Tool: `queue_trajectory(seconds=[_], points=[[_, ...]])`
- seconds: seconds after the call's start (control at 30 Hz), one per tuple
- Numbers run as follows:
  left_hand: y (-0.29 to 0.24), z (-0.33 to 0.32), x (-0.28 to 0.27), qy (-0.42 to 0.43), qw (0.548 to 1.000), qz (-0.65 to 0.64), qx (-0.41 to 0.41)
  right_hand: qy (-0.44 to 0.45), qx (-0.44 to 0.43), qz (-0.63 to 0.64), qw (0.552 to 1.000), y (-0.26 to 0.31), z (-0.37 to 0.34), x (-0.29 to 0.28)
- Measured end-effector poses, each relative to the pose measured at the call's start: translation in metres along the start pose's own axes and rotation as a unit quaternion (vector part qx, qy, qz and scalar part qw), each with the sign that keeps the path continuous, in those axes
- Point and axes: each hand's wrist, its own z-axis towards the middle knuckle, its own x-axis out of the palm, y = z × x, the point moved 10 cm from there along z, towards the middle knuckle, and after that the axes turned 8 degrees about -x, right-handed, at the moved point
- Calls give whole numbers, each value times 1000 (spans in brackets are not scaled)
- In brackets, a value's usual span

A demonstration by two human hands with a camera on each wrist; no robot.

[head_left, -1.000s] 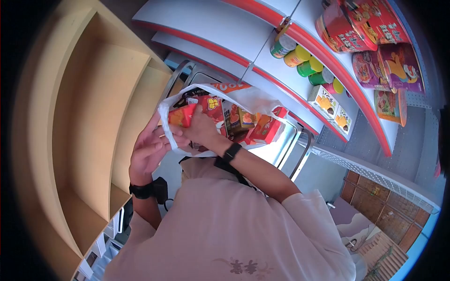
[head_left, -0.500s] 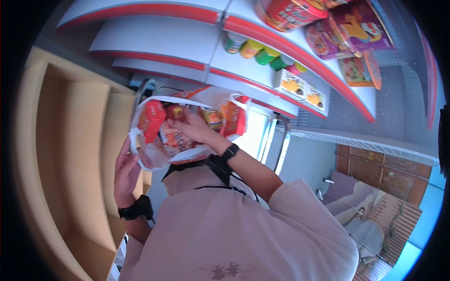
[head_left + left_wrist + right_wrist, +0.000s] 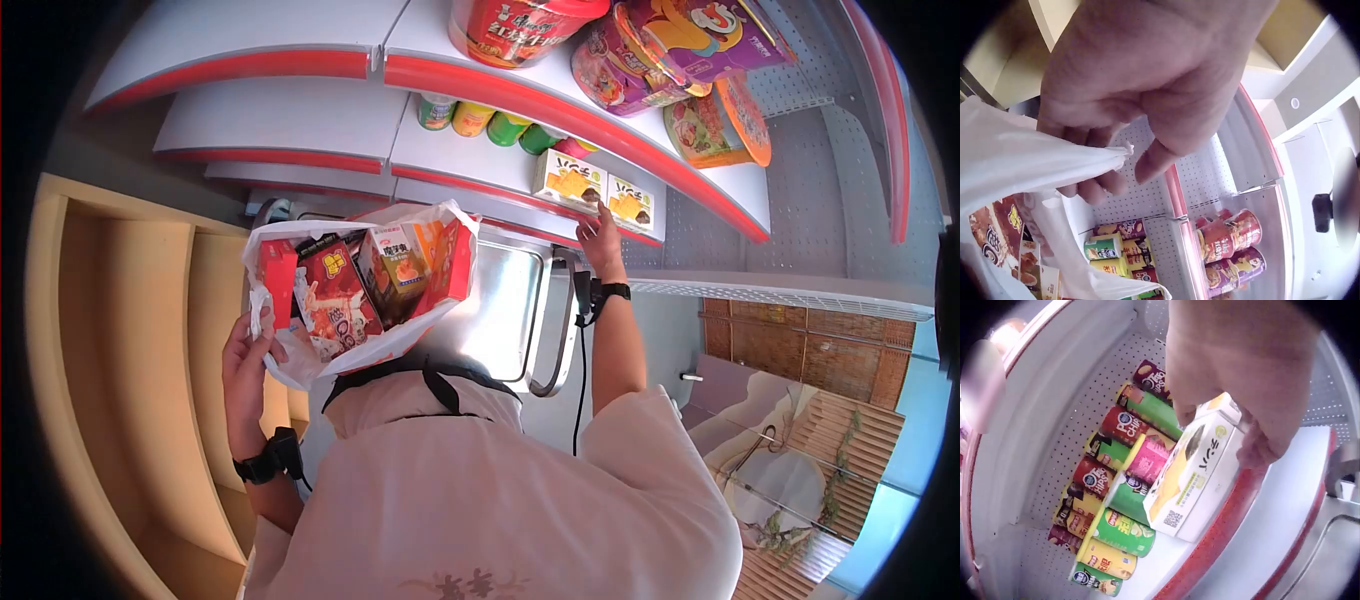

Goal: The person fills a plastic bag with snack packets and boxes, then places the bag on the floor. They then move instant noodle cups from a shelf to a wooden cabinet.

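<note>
My left hand [image 3: 245, 365] grips the rim of a white plastic bag [image 3: 400, 345] at its left side. Its bunched edge passes between thumb and fingers in the left wrist view. Boxes and packets fill the open bag, among them a red packet [image 3: 335, 280] and a brown box with a white top [image 3: 395, 270]. At the shelf, my right hand [image 3: 602, 250] is at the right end of a white snack box [image 3: 570, 180] picturing yellow biscuits. In the right wrist view the thumb and fingers pinch that box [image 3: 1194, 478] from both sides. A matching box [image 3: 630, 203] stands beside it.
Canisters of chips [image 3: 507, 128] line the shelf behind the boxes. Noodle tubs [image 3: 630, 60] stand on the shelf above, whose red edge [image 3: 560, 115] overhangs. A metal cart [image 3: 510, 315] is beneath the bag. A wooden shelf unit [image 3: 140, 380] rises on the left.
My right hand has come out of the bag and moved right to the white snack boxes on the shelf. My left hand still holds the bag. The head view has turned rightward.
</note>
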Motion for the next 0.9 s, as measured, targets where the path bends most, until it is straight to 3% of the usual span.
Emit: queue_trajectory(seconds=[0.1,0.17,0.23,0.37,0.47,0.5,0.57,0.6,0.7,0.83,0.9], points=[[3,-7,1,-11,1000,-2,-8,10,24,44,999,-20,17,10],[7,-10,1,-15,1000,-22,-10,-46,1,-9,999,-25,22,5],[10,-13,1,-14,999,-31,-14,-48,-9,-33,998,-25,17,12],[18,-10,-3,-28,999,-30,-24,-45,-12,-171,984,-35,14,24],[16,-8,-1,-30,999,-24,-29,-19,-101,-328,939,-22,18,45],[16,-6,-1,-30,999,-24,-30,-19,-100,-329,939,-22,21,49],[17,-4,-3,-27,999,-25,-26,54,-135,-396,907,-20,24,74],[17,-5,-4,-29,999,-26,-25,93,-115,-329,933,-1,-14,99],[16,-6,-8,-26,999,-36,-25,129,-97,-343,925,-2,-25,112],[18,-6,-13,-27,999,-2,-22,126,-119,-395,902,-27,-6,100],[16,-7,-15,-31,999,-2,-21,101,-144,-329,928,-19,-19,101]])
